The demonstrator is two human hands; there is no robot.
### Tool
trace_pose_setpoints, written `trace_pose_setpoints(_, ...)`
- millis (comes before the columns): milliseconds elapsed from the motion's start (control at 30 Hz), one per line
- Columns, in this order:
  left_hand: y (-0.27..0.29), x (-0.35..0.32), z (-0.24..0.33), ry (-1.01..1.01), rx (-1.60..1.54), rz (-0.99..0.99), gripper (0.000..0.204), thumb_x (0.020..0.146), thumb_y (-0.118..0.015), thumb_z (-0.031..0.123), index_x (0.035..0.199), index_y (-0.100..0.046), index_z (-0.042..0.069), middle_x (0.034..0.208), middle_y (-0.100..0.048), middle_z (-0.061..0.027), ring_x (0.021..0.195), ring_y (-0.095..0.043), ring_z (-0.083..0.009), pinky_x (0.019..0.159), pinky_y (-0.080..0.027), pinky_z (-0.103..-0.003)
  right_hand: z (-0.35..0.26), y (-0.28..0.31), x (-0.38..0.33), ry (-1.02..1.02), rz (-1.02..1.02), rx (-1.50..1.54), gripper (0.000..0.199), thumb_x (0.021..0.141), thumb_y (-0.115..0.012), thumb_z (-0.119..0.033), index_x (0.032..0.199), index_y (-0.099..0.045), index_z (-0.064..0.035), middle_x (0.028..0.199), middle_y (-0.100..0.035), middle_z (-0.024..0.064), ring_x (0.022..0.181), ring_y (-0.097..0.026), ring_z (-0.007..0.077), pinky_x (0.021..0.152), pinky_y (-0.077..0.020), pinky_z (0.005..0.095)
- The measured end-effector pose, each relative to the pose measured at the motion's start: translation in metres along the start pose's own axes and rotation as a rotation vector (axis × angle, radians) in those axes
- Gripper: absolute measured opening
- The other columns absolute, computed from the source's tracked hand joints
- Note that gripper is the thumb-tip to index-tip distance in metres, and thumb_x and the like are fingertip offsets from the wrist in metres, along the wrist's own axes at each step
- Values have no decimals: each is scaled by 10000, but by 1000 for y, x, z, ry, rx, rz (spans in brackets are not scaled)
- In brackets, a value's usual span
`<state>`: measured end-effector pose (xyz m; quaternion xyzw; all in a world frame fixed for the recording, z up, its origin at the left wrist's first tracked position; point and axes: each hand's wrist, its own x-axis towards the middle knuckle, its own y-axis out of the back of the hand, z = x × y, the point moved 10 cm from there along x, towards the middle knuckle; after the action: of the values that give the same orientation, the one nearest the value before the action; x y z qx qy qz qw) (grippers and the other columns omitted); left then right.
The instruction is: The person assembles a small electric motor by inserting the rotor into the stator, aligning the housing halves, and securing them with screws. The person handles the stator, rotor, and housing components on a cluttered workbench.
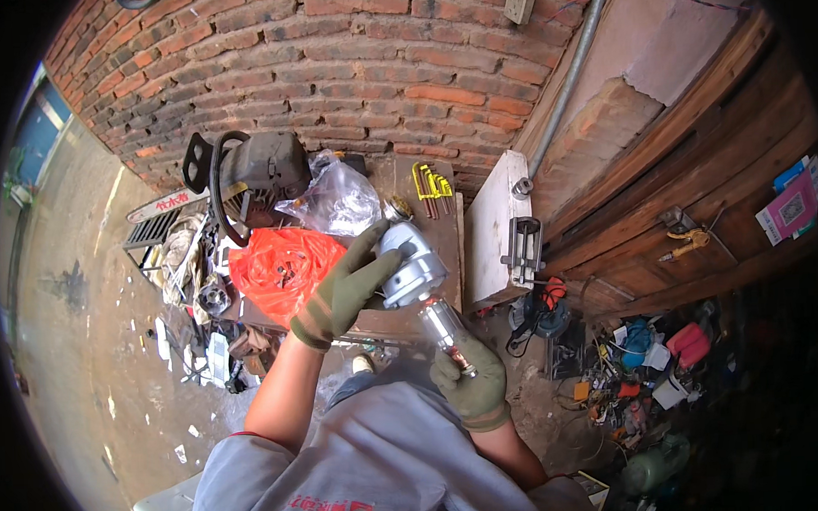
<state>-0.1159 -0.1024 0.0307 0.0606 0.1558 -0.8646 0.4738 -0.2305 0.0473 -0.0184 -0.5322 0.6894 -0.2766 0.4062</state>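
Note:
My left hand [343, 292], in an olive glove, is closed around a silver-grey metal motor housing [417, 271] above the workbench. Lower and to the right, my gloved right hand [476, 381] grips a motor armature [441, 325] with a shiny steel core and copper windings at its lower end. The armature's upper end meets the housing's lower edge or lies just in front of it; I cannot tell which. Beside my left hand sits an orange-red plastic bag [279, 271] with small dark parts on it. A clear plastic bag [342, 199] lies behind the housing.
A chainsaw [262, 166] stands at the bench's back left. A yellow holder of hex keys [434, 184] lies on the wooden bench [392, 170]. Right of it is a white board [494, 225] with a metal clamp [522, 249]. Scrap parts [647, 364] cover the right-hand floor.

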Motion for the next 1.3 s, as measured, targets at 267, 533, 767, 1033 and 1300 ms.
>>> trace_pose_setpoints(267,40,-7,3,-390,401,473,786,995,-683,325,1598,-295,2,1392,-523,-238,1196,-585,-244,976,-519,-362,23,-25,-8,-204,-90,297,435,1082,-476,-260,1426,-486,6,1392,-585,266,595,-442,85,535,-394,258)
trace_pose_setpoints(533,-18,11,-12,-260,-1095,-258,746,1036,-507,586,1541,-380,52,1481,-526,-233,1381,-526,-395,1097,-486,-595,10,-65,-18,-113,-81,-117,449,1089,-473,-229,1462,-480,21,1076,-658,151,590,-448,98,537,-400,253)
trace_pose_setpoints(767,-13,9,-23,30,-1122,-188,758,984,-580,583,1428,-520,-27,1216,-684,-246,1140,-675,-416,1071,-481,-647,-26,-101,-19,131,-1,-700,489,1008,-545,40,1489,-464,85,982,-670,100,590,-584,75,515,-469,247)
trace_pose_setpoints(1033,-11,3,-23,115,-1196,-187,809,970,-572,608,1426,-506,-58,1283,-656,-250,1176,-657,-425,1108,-443,-647,-46,-112,-21,454,70,-1151,606,910,-724,-56,1473,-519,39,961,-700,78,709,-596,66,623,-512,246)
trace_pose_setpoints(1300,-39,1,-9,133,-1357,-359,746,938,-615,603,1373,-564,-1,1295,-642,-273,1169,-645,-436,1054,-514,-603,-53,-163,-34,866,-117,-1509,579,884,-736,-61,1422,-557,53,1327,-632,288,1139,-683,356,878,-578,385)
